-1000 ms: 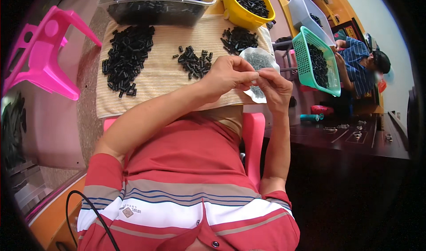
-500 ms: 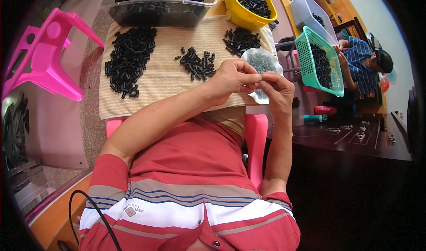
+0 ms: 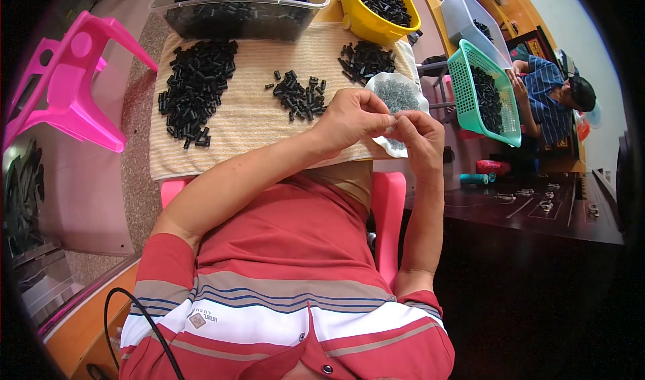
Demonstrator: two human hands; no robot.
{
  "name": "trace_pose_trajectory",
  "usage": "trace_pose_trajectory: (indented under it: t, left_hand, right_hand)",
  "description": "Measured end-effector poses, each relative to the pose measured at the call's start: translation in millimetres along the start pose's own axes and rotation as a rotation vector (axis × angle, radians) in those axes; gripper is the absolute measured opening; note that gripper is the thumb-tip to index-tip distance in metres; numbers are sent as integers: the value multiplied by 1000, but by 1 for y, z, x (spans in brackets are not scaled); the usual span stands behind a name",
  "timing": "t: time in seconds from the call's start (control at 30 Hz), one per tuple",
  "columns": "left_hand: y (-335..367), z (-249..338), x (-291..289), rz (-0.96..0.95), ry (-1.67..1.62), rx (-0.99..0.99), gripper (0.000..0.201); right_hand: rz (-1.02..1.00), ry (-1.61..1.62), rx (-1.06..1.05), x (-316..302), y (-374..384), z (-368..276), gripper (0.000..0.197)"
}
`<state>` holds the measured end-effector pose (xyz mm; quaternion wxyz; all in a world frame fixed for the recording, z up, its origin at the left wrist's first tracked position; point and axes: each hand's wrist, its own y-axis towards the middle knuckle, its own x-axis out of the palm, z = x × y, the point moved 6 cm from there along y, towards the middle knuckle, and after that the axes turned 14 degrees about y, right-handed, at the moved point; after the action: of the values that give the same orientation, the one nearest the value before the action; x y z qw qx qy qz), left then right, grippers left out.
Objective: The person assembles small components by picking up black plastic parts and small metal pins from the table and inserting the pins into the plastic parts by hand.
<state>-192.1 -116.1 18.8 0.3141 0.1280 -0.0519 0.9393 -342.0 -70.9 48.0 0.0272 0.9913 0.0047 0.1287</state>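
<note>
Both hands meet fingertip to fingertip in front of a white scalloped dish [image 3: 420,101] of small clear-grey pieces [image 3: 396,94]. My left hand [image 3: 353,119] is closed in a pinch, thumb against index finger. My right hand [image 3: 422,137] pinches against it from the other side. Whatever lies between the fingertips is too small or too hidden to make out. On the striped towel [image 3: 262,121] beyond my left forearm lie a big heap of short black tubular parts [image 3: 196,91], a smaller loose group of black parts [image 3: 299,98] and another black pile [image 3: 366,61] near the dish.
A clear bin [image 3: 242,17] and a yellow tub [image 3: 383,10], both full of black parts, stand at the table's far side. To the right are a green basket [image 3: 510,128], a white bin [image 3: 463,17] and a seated person [image 3: 547,91]. A pink stool [image 3: 67,91] stands left.
My fingertips have shifted very slightly while staying pressed together. The person at the right has moved a hand a little. The heaps and containers look the same.
</note>
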Motion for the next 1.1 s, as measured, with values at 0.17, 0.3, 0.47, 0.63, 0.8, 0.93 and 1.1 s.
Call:
trace_pose_trajectory:
  t: [0.17,0.3,0.47,0.63,0.8,0.93,1.1]
  left_hand:
    - [3,1,-4,104,175,121,12]
    - [6,1,-6,136,258,173,15]
    - [7,2,-8,178,323,191,15]
    - [7,-1,-5,144,299,132,11]
    - [8,1,-8,235,343,165,15]
    - [10,2,-9,257,360,171,16]
    - [16,-8,-12,260,369,174,17]
  right_hand:
    - [-6,52,117,-5,0,13,22]
    - [1,40,81,-7,2,16,21]
    - [17,-2,26,-5,2,15,18]
    - [40,-122,-57,-3,3,11,12]
    - [40,-154,-155,-4,4,8,12]
    - [43,-193,-190,-3,5,7,13]
    - [67,-414,-206,-10,6,5,12]
